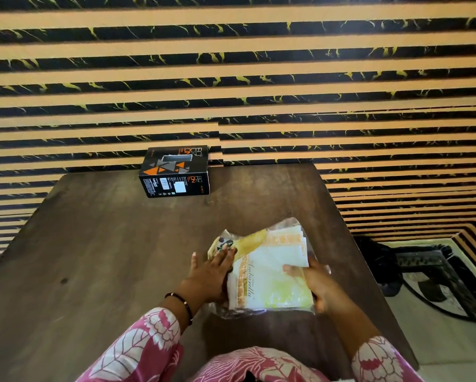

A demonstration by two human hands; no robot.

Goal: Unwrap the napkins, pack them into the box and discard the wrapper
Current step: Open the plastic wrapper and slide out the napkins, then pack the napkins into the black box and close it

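A pack of white napkins (269, 274) with orange and yellow print sits in a clear plastic wrapper (286, 226) on the dark wooden table (99, 244), near its front right. My left hand (209, 274) lies flat against the pack's left side, fingers stretched over its top corner. My right hand (314, 285) grips the pack's right edge, thumb on top. A black box (176, 172) with orange and grey triangles and a small top window stands at the table's far edge, apart from both hands.
A wall of orange and black striped panels rises right behind the table. To the right, on the pale floor, lie a black power strip (421, 260) and a black cable (435, 307). The table's right edge runs close beside my right arm.
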